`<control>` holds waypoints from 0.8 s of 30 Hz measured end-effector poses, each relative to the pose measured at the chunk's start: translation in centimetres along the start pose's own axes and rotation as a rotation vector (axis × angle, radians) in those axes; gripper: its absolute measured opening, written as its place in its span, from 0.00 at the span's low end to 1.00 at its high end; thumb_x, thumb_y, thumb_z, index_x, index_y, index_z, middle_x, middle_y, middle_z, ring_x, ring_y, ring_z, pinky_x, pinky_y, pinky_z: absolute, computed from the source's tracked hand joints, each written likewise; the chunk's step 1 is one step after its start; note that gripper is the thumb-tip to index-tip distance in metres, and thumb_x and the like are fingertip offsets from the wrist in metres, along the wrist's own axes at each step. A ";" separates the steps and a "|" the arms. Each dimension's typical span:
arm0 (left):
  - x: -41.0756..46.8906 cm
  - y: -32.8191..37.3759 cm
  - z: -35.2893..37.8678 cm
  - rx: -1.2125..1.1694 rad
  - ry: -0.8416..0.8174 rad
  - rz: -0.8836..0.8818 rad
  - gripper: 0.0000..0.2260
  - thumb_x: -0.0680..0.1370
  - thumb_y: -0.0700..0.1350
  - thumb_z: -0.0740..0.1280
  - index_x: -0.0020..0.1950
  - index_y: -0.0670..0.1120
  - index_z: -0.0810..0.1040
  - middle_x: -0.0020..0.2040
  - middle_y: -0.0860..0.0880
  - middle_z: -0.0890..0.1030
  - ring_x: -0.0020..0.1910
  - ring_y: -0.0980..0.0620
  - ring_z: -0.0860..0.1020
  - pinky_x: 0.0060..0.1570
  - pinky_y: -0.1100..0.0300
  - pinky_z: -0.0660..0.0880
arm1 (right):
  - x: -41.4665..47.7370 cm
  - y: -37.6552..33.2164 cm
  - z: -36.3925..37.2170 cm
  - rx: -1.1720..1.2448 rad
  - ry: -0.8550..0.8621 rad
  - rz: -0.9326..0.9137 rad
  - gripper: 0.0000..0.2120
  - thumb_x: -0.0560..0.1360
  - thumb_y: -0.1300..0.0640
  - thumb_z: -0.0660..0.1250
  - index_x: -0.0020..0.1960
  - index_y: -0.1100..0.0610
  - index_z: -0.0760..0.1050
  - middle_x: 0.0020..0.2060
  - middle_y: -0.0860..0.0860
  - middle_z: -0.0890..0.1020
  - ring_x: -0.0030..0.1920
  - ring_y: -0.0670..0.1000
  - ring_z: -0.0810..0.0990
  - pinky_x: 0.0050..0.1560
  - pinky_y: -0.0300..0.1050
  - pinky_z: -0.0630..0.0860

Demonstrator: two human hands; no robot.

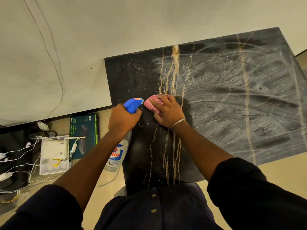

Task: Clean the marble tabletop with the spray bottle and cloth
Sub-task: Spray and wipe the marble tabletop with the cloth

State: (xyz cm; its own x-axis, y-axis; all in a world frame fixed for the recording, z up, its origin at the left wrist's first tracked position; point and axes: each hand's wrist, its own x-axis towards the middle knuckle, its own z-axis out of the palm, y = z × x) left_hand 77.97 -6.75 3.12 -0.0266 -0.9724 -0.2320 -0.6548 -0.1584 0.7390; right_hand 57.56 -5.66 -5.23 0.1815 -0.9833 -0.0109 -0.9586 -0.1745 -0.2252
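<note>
On the floor left of the marble tabletop (232,97) lie one white tray (53,156) tangled in white cables and one dark green carton (84,128). At the tabletop's left edge, the left hand (123,120) is wrapped round the neck of the single spray bottle (119,151), arm stretched forward. The bottle's long axis runs from its clear base nearest the person up to the blue head, whose nozzle points right, over the slab and toward the cloth (152,105). Just beside the nozzle, the right hand (167,112) (a thin metal bangle (178,123) at its wrist) presses the one bunched pink cloth onto the dark stone, fingers spread and curled over it. Right of that hand, the tabletop is covered in whitish swirling smears.
</note>
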 end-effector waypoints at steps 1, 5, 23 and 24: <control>0.4 0.0 0.0 0.000 -0.001 -0.003 0.08 0.74 0.47 0.70 0.44 0.44 0.76 0.32 0.48 0.74 0.30 0.53 0.73 0.34 0.61 0.73 | 0.1 1.2 -0.1 -0.009 0.031 0.069 0.28 0.72 0.43 0.62 0.71 0.50 0.71 0.65 0.58 0.73 0.61 0.64 0.70 0.53 0.60 0.78; 1.6 0.1 -0.1 -0.015 -0.004 0.013 0.07 0.75 0.46 0.70 0.45 0.44 0.75 0.32 0.50 0.74 0.30 0.55 0.73 0.33 0.66 0.71 | 1.5 2.1 -0.8 0.026 0.128 0.592 0.28 0.75 0.46 0.64 0.73 0.52 0.67 0.68 0.60 0.69 0.63 0.66 0.67 0.56 0.60 0.75; 7.3 1.7 0.6 0.026 0.008 0.024 0.08 0.74 0.48 0.70 0.46 0.44 0.77 0.34 0.47 0.77 0.32 0.53 0.75 0.37 0.60 0.75 | 5.7 3.6 -1.1 -0.009 0.139 0.692 0.28 0.75 0.46 0.62 0.74 0.51 0.66 0.69 0.60 0.68 0.65 0.65 0.67 0.60 0.58 0.71; 7.5 1.9 0.6 0.033 0.010 0.018 0.07 0.74 0.48 0.70 0.46 0.45 0.76 0.34 0.47 0.76 0.32 0.53 0.75 0.37 0.60 0.76 | 6.4 2.8 -1.0 -0.004 0.124 0.767 0.29 0.76 0.46 0.61 0.75 0.51 0.64 0.71 0.60 0.67 0.66 0.66 0.66 0.61 0.59 0.70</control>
State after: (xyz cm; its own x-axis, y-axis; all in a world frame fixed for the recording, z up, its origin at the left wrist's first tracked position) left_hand 76.10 -14.28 2.37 -0.0312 -0.9766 -0.2130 -0.6787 -0.1357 0.7218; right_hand 55.83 -12.47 -4.92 -0.5587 -0.8277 -0.0533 -0.8069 0.5573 -0.1956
